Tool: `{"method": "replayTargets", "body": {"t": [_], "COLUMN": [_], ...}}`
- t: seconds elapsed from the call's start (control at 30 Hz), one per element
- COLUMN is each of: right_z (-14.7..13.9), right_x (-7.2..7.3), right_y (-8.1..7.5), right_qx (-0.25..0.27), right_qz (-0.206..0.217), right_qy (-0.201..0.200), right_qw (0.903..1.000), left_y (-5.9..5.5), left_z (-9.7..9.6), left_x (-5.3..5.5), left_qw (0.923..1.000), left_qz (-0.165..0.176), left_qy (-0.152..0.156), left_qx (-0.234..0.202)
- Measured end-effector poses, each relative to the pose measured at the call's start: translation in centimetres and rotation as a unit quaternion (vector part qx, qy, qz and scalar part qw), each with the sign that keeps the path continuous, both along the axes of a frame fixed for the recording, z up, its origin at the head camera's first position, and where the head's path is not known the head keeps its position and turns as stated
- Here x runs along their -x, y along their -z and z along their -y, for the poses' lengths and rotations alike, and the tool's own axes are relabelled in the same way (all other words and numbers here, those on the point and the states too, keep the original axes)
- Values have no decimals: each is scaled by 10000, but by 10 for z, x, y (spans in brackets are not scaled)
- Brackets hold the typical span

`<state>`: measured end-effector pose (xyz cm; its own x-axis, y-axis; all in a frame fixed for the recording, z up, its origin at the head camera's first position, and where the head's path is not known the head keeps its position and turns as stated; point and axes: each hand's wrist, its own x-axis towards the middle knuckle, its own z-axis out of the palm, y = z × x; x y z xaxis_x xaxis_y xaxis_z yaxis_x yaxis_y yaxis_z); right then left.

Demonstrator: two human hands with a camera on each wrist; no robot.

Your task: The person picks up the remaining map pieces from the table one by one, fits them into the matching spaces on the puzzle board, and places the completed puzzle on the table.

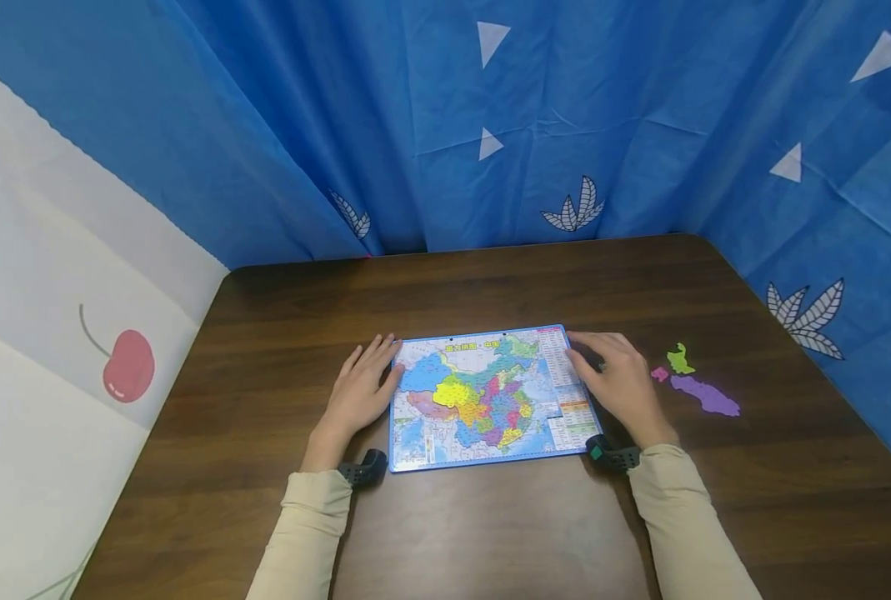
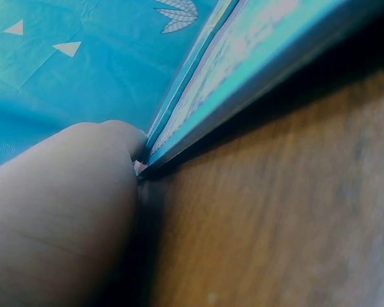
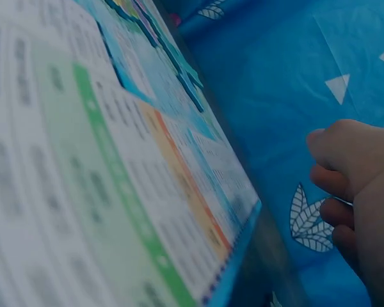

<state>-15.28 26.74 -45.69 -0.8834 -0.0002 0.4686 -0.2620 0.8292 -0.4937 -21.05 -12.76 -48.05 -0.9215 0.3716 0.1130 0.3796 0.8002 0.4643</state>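
A map puzzle board [image 1: 483, 400] with a blue frame lies flat on the table, many coloured pieces set in it. Along its left edge rests my left hand [image 1: 358, 387], fingers extended and thumb at the frame. The left wrist view shows that thumb [image 2: 115, 137] against the board's edge [image 2: 198, 121]. My right hand [image 1: 618, 379] is at the upper right edge, fingers loosely bent. In the right wrist view the right hand [image 3: 365, 185] holds nothing and appears apart from the board [image 3: 115, 166]. Whether a fingertip touches the corner, I cannot tell.
Right of my right hand lie a green piece [image 1: 681, 360], a small pink piece [image 1: 659, 374] and a long purple piece [image 1: 706, 396]. The brown wooden table [image 1: 280, 333] meets a blue curtain [image 1: 445, 183] behind and a white cloth [image 1: 55, 333] at left.
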Motion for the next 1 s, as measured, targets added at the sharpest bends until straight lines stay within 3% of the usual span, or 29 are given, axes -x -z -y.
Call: {"method": "replayTargets", "body": {"t": [0.27, 0.6, 1.0], "right_z": [-15, -33, -52], "right_x": [-1, 2, -6], "right_y": [-3, -1, -3], "right_qx": [34, 300, 609], "right_qz": [89, -277, 385], "right_qy": [538, 961, 1989], "right_qw": [9985, 9945, 9774], "left_y": [1, 1, 2], "left_z": [0, 0, 0], "left_x": [0, 1, 1], "left_qw": [10000, 10000, 10000], "left_qz": [-19, -17, -17], "left_qy": [-1, -17, -19], "left_qx": [-23, -13, -28]}}
